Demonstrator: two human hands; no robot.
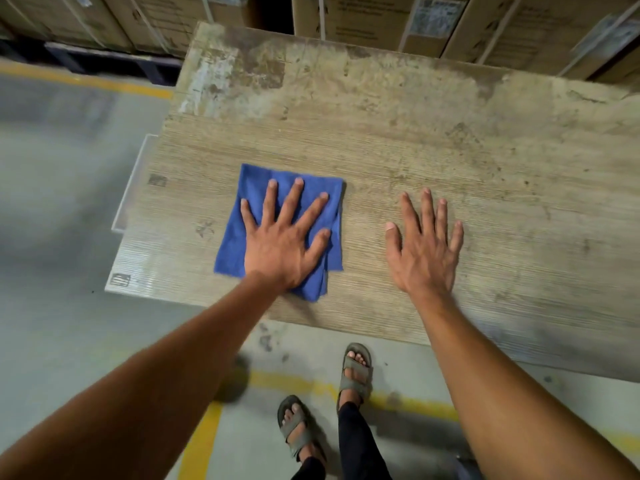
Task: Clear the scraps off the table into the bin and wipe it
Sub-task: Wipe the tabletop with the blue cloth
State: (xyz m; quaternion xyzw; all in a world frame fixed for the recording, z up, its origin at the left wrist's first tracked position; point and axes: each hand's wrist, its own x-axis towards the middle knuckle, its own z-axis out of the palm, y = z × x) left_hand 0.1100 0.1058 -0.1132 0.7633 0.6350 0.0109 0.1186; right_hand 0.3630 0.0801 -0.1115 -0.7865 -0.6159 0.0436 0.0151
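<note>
near the left end of the table (433, 133), toward the near edge, i have the blue cloth (313, 197) lying flat, folded to a rough square with one corner drooping toward that near edge. my left hand (282, 247) presses down on it with fingers straight and spread wide, palm over the cloth's near-right part, fingertips reaching almost to its far edge. nothing is pinched or gripped; the hand is released and simply bearing down. i judge the spread is there to put even weight over as much cloth as possible, so it drags with the hand rather than bunching. the cloth sits wholly under and around the hand, showing bare on the left side and along the far edge.

my right hand (424, 251) lies flat on the bare wood just to the right of the cloth, apart from it, fingers straight and holding nothing. i take it as a brace while i lean over.

the tabletop is worn and stained, paler and patchier toward the far left corner. i see no loose scraps on it and no bin in view, so i judge the clearing is done and this is the wiping stage.

beyond the far edge stand stacked cardboard boxes (381, 19). below the near edge are my sandalled feet (356, 370) on a grey floor (69, 168) with yellow lines (204, 441).
</note>
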